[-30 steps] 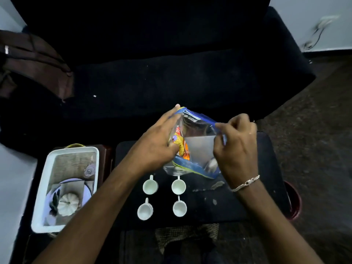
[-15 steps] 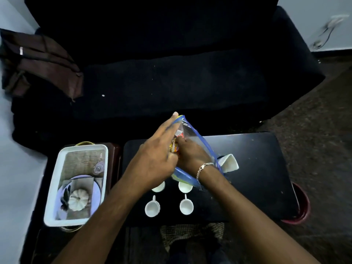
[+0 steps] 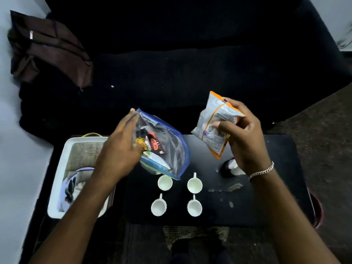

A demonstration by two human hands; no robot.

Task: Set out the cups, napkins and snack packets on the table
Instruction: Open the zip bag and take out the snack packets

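We looked down on a brown cloth (image 3: 49, 54) draped at the left end of a dark sofa (image 3: 190, 73), a white tray (image 3: 57, 187) below it, and a black table (image 3: 276, 187) just beside the tray. Our left grip (image 3: 118, 155) pinched the open mouth of a clear zip bag (image 3: 171, 149), holding it tilted above the table with packets inside. Four white cups (image 3: 194, 184) stood in a square near the front edge. Our right grip (image 3: 245, 138), fingers curled, held an orange-edged snack packet (image 3: 215, 128) aloft over the table's right half.
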